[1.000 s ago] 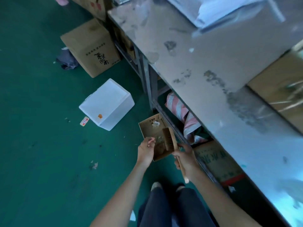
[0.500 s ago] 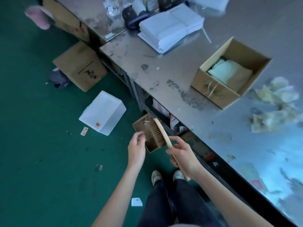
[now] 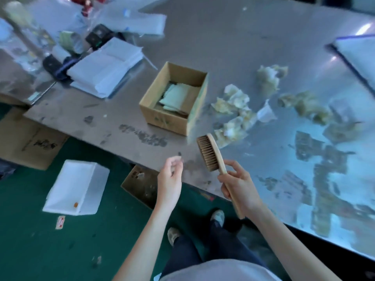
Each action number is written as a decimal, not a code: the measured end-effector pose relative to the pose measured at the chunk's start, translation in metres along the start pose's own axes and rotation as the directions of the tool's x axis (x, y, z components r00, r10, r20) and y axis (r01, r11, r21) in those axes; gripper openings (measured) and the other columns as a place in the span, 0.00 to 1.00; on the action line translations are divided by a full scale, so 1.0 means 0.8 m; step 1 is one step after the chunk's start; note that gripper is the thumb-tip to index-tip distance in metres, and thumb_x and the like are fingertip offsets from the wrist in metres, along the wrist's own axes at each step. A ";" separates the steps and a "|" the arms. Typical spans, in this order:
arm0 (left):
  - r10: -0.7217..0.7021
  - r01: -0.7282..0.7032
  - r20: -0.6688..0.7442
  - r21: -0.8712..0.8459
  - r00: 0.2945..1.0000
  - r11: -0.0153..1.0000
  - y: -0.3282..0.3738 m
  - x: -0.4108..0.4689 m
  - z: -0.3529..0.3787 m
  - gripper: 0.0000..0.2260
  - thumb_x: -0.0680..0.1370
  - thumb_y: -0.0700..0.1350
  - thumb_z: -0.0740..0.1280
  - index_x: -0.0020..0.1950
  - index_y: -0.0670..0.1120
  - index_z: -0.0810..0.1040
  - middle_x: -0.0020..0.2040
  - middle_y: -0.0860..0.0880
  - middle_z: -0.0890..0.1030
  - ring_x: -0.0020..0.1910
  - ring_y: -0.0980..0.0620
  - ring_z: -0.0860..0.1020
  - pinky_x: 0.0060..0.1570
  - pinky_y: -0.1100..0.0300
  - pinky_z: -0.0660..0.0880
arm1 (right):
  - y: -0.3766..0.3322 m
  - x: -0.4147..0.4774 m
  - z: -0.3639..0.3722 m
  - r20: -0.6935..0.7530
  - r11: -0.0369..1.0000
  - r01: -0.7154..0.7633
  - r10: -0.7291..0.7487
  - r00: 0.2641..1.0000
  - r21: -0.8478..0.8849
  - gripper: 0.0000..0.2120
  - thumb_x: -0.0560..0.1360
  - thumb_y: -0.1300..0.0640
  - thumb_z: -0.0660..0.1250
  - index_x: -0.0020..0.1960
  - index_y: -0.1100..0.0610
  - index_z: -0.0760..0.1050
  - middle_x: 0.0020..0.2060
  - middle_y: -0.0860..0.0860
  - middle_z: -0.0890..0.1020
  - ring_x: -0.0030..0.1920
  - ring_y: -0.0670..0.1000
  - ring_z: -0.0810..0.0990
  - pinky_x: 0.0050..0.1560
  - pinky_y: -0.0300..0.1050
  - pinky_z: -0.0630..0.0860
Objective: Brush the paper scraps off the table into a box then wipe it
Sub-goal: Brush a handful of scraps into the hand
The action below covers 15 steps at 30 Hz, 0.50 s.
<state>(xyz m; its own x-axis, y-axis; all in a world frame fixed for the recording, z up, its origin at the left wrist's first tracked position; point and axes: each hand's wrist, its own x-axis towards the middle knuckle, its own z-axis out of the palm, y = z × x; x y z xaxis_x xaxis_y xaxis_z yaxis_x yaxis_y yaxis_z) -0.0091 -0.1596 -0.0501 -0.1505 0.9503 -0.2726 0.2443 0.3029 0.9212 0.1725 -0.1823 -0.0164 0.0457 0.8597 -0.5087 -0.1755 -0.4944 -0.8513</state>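
My right hand [image 3: 239, 183] grips the handle of a wooden brush [image 3: 211, 154], bristles facing left, held over the near edge of the grey metal table [image 3: 233, 37]. My left hand [image 3: 169, 179] hovers beside it with loosely curled fingers and nothing in it. Crumpled pale paper scraps [image 3: 235, 110] lie scattered across the table to the right of an open cardboard box [image 3: 172, 118], which holds a pale cloth [image 3: 176, 96]. A small open brown box [image 3: 140, 183] sits on the green floor under the table edge, below my left hand.
Stacks of white paper [image 3: 107, 67] and dark devices crowd the table's far left. A white plastic container [image 3: 77, 187] and a cardboard carton [image 3: 26, 142] lie on the floor. A blue-edged board [image 3: 357, 55] sits far right. My feet stand by the table.
The view has swung up from the floor to the tabletop. Both hands rose from the small floor box; the brush now sits above the table edge, near the scraps.
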 end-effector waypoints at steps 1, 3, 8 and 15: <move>0.020 -0.021 0.021 0.016 1.000 1.000 0.008 0.003 0.018 0.09 0.81 0.46 0.60 0.60 0.48 0.75 0.57 0.51 0.79 0.55 0.57 0.77 0.53 0.69 0.71 | -0.005 0.002 -0.019 -0.035 1.000 0.001 -0.001 0.999 0.017 0.17 0.71 0.73 0.60 0.51 0.53 0.76 0.31 0.56 0.69 0.23 0.52 0.63 0.25 0.41 0.59; 0.054 -0.056 0.048 0.045 0.997 0.997 0.020 0.009 0.053 0.10 0.81 0.44 0.60 0.61 0.47 0.73 0.58 0.51 0.78 0.55 0.59 0.76 0.50 0.75 0.69 | -0.014 0.005 -0.056 -0.100 0.999 0.004 0.000 0.995 0.044 0.17 0.72 0.73 0.60 0.50 0.54 0.76 0.31 0.55 0.68 0.23 0.52 0.62 0.25 0.42 0.59; 0.116 -0.132 0.109 0.149 0.987 0.980 0.034 0.020 0.115 0.12 0.80 0.44 0.61 0.64 0.48 0.70 0.60 0.51 0.72 0.60 0.54 0.72 0.59 0.59 0.71 | -0.032 0.006 -0.125 -0.225 0.998 -0.007 0.019 0.974 0.056 0.16 0.73 0.73 0.60 0.52 0.55 0.76 0.30 0.56 0.68 0.24 0.53 0.63 0.25 0.43 0.60; 0.299 -0.322 0.118 0.344 0.947 0.882 0.044 0.046 0.150 0.18 0.76 0.42 0.68 0.64 0.43 0.70 0.64 0.46 0.68 0.65 0.48 0.66 0.61 0.58 0.63 | -0.056 0.026 -0.171 -0.339 1.000 0.021 -0.017 0.940 0.008 0.18 0.72 0.71 0.63 0.57 0.56 0.75 0.30 0.55 0.70 0.23 0.51 0.67 0.24 0.42 0.64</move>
<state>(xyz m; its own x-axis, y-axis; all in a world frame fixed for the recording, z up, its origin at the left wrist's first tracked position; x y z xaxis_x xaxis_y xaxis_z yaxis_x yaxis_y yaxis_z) 0.1086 -0.1053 -0.0609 0.0434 0.9989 -0.0151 0.5936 -0.0136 0.8046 0.3156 -0.1597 -0.0067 0.3798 0.7736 -0.5072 -0.1820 -0.4751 -0.8609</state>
